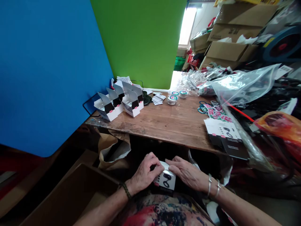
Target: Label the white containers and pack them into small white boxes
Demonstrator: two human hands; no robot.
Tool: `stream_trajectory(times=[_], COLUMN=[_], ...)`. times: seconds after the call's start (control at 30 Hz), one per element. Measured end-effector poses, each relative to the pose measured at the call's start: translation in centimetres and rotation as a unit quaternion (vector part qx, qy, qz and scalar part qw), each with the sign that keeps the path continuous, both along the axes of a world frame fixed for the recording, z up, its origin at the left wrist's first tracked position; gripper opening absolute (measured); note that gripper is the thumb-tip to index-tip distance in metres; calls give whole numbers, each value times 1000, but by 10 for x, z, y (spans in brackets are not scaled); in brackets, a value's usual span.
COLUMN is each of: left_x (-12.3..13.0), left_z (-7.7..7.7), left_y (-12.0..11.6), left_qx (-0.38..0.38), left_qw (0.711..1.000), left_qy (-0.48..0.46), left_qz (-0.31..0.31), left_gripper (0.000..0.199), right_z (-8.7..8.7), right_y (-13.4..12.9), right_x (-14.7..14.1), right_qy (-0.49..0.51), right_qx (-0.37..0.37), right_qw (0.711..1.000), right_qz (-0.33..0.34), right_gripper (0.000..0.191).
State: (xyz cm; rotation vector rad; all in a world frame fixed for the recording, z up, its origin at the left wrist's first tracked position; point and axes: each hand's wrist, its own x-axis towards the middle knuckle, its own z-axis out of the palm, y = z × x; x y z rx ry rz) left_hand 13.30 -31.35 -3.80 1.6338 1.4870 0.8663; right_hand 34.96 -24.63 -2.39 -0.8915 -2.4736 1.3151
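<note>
Both hands hold a small white and black box [166, 179] in my lap, below the front edge of the wooden table [169, 122]. My left hand [145, 174] grips the box's left side and top. My right hand [187, 174] presses its fingertips on the upper right flap. Several open white and black boxes [118, 102] stand in a group at the table's far left. A stack of flat unfolded box blanks [224, 133] lies at the table's right front.
Small round green-lidded tubs [172, 99] and a stack of cards [158, 99] sit at the back of the table. Stickers [215, 112] and clear plastic bags [237, 83] lie at right. Cardboard cartons [231, 34] are piled behind. A brown carton [70, 194] stands at lower left beside blue and green panels.
</note>
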Motion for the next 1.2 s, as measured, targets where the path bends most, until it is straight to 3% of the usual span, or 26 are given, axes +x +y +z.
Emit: stream_trajectory(times=[0.07,0.17,0.23,0.3,0.4,0.47,0.53,0.63,0.73,0.8,0.87,0.93,1.03,1.1,1.17,1.2], left_x=[-3,-4,-4,-2,1,1,-1,-3,-4,-8,-15,-22,-19,-9,-2,-3], left_z=[4,7,8,8,7,5,1,-9,-13,-3,18,44,77,90,95,96], left_y=[8,20,28,33,33,26,16,1,-3,3,16,32,59,77,95,105], left_qx=[-62,-139,-186,-215,-212,-209,-213,-200,-163,-142,-119,-80,46,140,209,225], left_qw=[997,987,979,973,975,975,964,925,929,940,942,936,933,943,945,947], left_qy=[-42,-80,-87,-80,-71,-80,-157,-320,-332,-309,-313,-343,-348,-298,-251,-224], left_qz=[3,12,-11,-28,-3,11,-10,-42,-14,0,1,-30,-85,-51,20,49], left_gripper=[25,9,15,20,21,18,26,64,68,63,64,67,96,116,116,109], right_z=[-4,-10,-10,-9,-9,-11,-12,-11,0,13,29,45,64,72,76,78], right_y=[4,9,10,10,8,9,10,12,14,19,30,45,65,74,87,98], right_x=[-1,-8,-13,-18,-22,-21,-17,-9,-1,2,4,3,-5,-15,-25,-29], right_qy=[-20,-83,-104,-103,-95,-86,-71,-36,3,36,88,168,291,325,296,265], right_qx=[-70,-160,-158,-110,-35,-31,-89,-210,-207,-148,-136,-213,-370,-428,-458,-449], right_qw=[997,979,976,982,988,989,985,969,975,986,985,960,878,839,837,853], right_qz=[-30,-90,-111,-115,-116,-120,-129,-129,-83,-63,-61,-71,-83,-80,-43,-21], right_gripper=[42,32,20,10,4,5,7,20,31,44,54,49,45,46,50,52])
